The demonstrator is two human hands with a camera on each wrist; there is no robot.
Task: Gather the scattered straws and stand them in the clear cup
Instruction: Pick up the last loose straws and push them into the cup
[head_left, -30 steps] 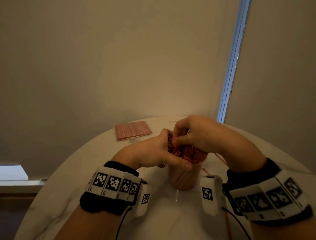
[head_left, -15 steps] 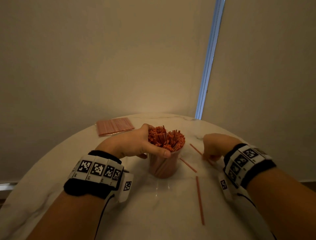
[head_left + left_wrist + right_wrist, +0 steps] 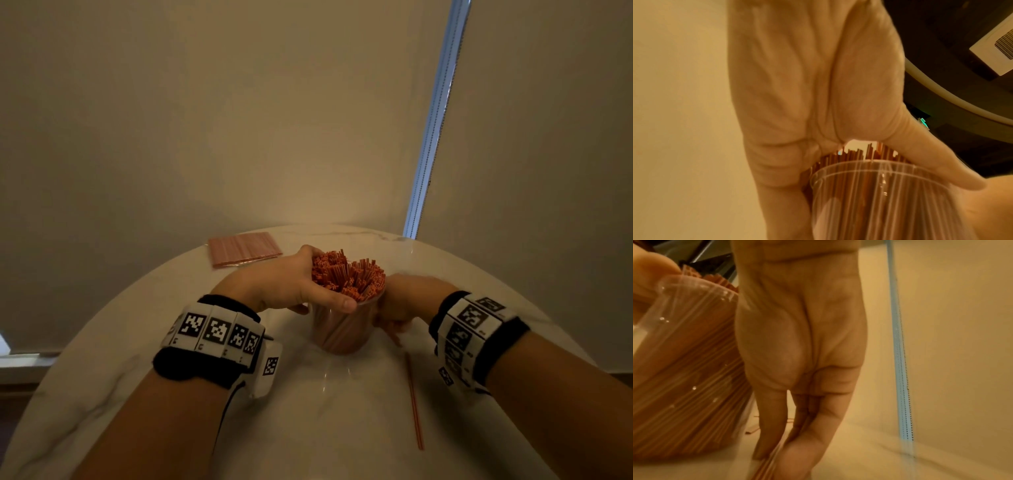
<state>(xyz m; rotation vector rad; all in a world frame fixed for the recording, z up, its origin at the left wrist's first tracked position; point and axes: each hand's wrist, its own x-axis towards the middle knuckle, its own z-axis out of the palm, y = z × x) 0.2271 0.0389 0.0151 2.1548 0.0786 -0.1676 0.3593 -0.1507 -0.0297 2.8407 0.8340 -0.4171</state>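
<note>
The clear cup (image 3: 342, 330) stands mid-surface, packed with upright orange straws (image 3: 347, 275). The left hand (image 3: 291, 286) wraps its rim; the right hand (image 3: 399, 305), just beside it, pinches a few straws (image 3: 766, 465). One loose straw (image 3: 413, 401) lies on the round marble surface (image 3: 308, 428); beige blinds (image 3: 239, 120) hang behind.

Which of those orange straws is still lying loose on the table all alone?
The single straw lying flat on the table, near the right wrist. The others stand packed in the clear cup or sit in the right hand.
</note>
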